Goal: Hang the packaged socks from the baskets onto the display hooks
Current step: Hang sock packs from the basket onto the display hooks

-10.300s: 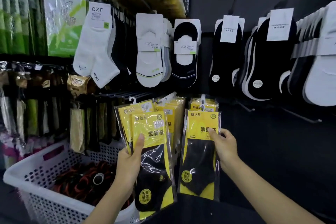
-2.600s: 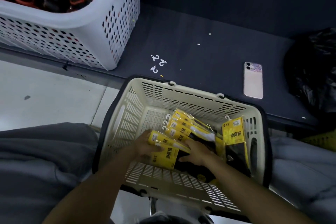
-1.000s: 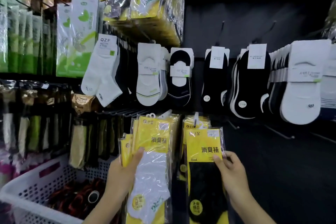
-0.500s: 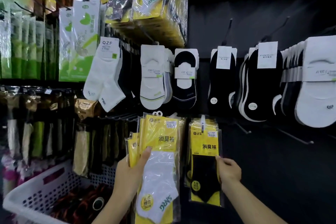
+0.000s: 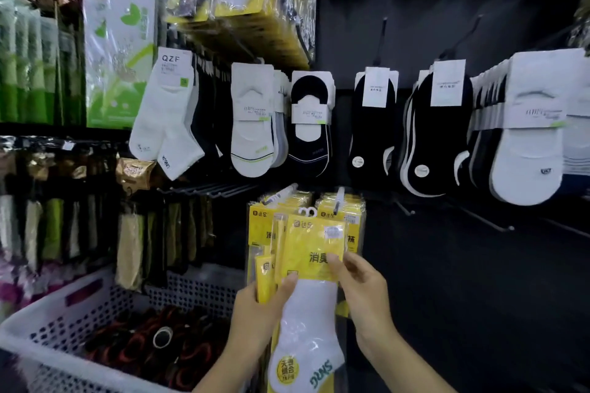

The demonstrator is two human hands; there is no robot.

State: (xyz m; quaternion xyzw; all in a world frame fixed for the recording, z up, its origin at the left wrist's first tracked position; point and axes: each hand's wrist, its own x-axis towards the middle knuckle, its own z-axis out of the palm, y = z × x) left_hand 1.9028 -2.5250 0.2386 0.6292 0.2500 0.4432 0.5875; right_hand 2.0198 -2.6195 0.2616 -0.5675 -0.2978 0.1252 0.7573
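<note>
Yellow-and-clear plastic sock pack, white ankle sock inside, held up in front of the wall display, just below the two metal display hooks. More yellow packs hung on the hooks sit right behind it. Not yet on a hook.

Left hand grips a stack of further yellow packs with the white-sock pack at the front; thumb is pressed on the front face, the other fingers are hidden behind the stack. Right hand pinches the right edge of the front pack's yellow header card, thumb on the front, fingers behind.

Handling, judged: pack is light and floppy; the film looks glossy, likely slippery, so packs could slide off each other in the stack. The sock end sags and gives no control. The header card is the stiffest part, so take hold there, close under the small white plastic hanger loop at the top, and steer that loop onto a hook tip. Not fragile, though the film crumples.

White perforated plastic basket at lower left holds dark red-and-black items, not these packs.
</note>
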